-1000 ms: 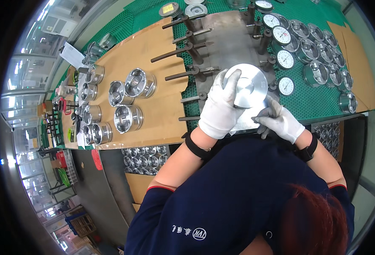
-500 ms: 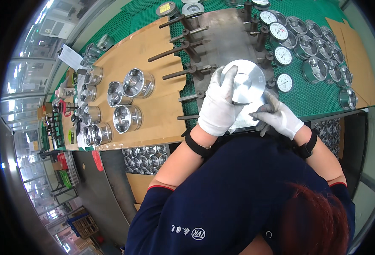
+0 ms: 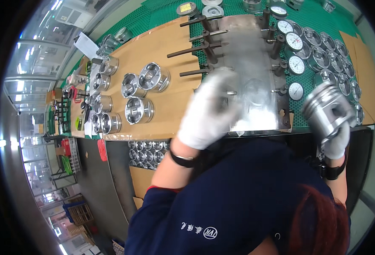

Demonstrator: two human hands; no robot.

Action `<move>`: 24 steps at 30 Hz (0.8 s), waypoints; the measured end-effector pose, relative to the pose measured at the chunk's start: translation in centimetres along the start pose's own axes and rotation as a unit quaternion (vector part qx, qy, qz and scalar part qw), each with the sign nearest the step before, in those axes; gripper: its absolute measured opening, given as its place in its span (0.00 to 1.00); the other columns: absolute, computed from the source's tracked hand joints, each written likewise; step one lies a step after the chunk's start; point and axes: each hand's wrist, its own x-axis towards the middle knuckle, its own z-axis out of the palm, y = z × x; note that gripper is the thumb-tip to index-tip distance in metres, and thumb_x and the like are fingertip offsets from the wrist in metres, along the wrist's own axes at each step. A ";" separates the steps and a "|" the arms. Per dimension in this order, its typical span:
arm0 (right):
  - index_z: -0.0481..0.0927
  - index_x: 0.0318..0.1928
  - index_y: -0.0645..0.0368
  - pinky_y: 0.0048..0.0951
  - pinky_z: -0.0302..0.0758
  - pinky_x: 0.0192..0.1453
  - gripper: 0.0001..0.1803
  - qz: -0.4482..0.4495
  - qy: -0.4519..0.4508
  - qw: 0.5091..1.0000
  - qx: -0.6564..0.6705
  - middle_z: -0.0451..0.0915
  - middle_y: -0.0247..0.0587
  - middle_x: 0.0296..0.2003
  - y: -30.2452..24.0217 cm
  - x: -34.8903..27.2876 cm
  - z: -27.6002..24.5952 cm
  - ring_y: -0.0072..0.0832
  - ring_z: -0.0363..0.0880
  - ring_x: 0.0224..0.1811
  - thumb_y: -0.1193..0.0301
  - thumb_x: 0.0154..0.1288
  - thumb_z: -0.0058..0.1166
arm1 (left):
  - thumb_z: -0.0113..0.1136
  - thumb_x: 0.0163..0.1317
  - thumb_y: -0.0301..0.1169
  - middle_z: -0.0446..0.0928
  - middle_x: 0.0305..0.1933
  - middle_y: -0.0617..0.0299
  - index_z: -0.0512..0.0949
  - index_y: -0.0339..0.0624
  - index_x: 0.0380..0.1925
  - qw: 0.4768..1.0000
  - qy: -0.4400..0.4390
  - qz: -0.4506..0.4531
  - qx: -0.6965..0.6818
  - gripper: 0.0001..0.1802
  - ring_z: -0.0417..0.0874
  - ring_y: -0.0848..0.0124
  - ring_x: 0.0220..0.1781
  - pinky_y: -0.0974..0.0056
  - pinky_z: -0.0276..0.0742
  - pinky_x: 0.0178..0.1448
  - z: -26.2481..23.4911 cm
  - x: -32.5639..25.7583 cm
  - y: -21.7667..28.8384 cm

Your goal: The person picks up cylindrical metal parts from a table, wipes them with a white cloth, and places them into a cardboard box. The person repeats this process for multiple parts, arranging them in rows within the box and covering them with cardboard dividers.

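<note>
My right hand (image 3: 339,142), in a white glove, grips a shiny metal piston (image 3: 328,109) beyond the right part of the table's front edge. The piston is tilted, its ring grooves and pin hole showing. My left hand (image 3: 208,108), also gloved, is over the left edge of the smooth metal plate (image 3: 255,55); motion smears its fingers, so their position is unclear. Along the plate's left side stand dark posts with rods (image 3: 206,53). Dial gauges (image 3: 296,65) on dark stands line its right side.
Several pistons (image 3: 139,110) stand on the cardboard sheet (image 3: 170,110) at left. More pistons (image 3: 321,57) crowd the green mat at right. Below the table's edge, a tray of pistons (image 3: 147,154) shows at left. A white paper sheet (image 3: 87,46) lies at far left.
The piston has left its place over the plate and is now at the right in my right hand alone. My left hand has let go of it and moved left. The view has shifted slightly.
</note>
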 end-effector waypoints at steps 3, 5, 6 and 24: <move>0.72 0.63 0.66 0.34 0.75 0.64 0.22 -0.144 0.080 0.889 -0.427 0.77 0.48 0.58 0.4 1.9 -8.2 0.32 0.78 0.58 0.81 0.69 0.48 | 0.68 0.61 0.34 0.79 0.56 0.39 0.73 0.28 0.60 0.922 0.206 0.022 0.327 0.30 0.81 0.48 0.58 0.53 0.77 0.63 -6.9 -2.7 -6.2; 0.75 0.61 0.64 0.36 0.79 0.60 0.22 -0.097 0.138 0.867 -0.469 0.78 0.46 0.55 0.3 3.4 -10.2 0.32 0.80 0.54 0.87 0.67 0.52 | 0.69 0.60 0.38 0.81 0.51 0.36 0.73 0.26 0.58 0.849 0.227 -0.125 0.461 0.32 0.82 0.45 0.56 0.50 0.77 0.62 -10.7 -5.4 -8.6; 0.76 0.60 0.63 0.37 0.81 0.56 0.18 0.017 0.163 0.929 -0.333 0.78 0.45 0.55 0.6 4.3 -9.2 0.32 0.80 0.53 0.80 0.71 0.51 | 0.69 0.58 0.41 0.81 0.48 0.39 0.75 0.28 0.54 0.836 0.205 -0.216 0.460 0.31 0.81 0.44 0.53 0.48 0.78 0.59 -12.9 -6.8 -10.6; 0.62 0.71 0.64 0.38 0.81 0.59 0.33 0.093 0.164 0.978 -0.085 0.75 0.49 0.59 8.0 11.3 -5.1 0.41 0.81 0.57 0.63 0.72 0.55 | 0.63 0.65 0.47 0.82 0.28 0.47 0.82 0.34 0.32 0.821 0.155 -0.363 0.412 0.23 0.84 0.53 0.33 0.52 0.77 0.42 -12.8 -10.4 -13.5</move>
